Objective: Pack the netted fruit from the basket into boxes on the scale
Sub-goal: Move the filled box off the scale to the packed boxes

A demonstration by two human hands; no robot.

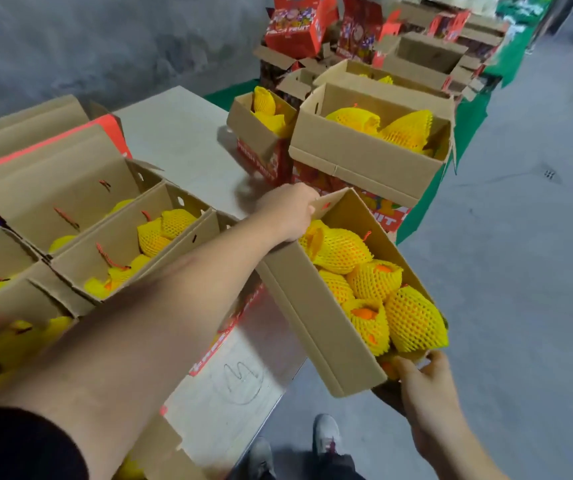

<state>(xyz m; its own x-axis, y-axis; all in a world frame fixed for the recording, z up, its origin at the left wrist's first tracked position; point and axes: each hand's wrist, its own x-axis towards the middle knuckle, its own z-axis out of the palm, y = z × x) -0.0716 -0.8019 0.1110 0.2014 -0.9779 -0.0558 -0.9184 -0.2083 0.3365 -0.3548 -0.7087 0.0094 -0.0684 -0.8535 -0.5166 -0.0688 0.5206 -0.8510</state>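
Note:
A cardboard box (pixel 316 327) filled with several orange fruits in yellow foam netting (pixel 413 320) hangs tilted in the air past the table's right edge. My left hand (pixel 288 211) grips the box's far end flap. My right hand (pixel 423 382) holds the near end from below. More open boxes with netted fruit (pixel 160 230) stand in a row on the table at the left. No scale or basket can be made out.
The grey table (pixel 181 140) carries two more fruit boxes (pixel 364 157) at its far end, stacked on red printed boxes. Empty red and brown cartons (pixel 416 53) pile up behind on a green cloth. Concrete floor lies to the right, my shoes (pixel 326 434) below.

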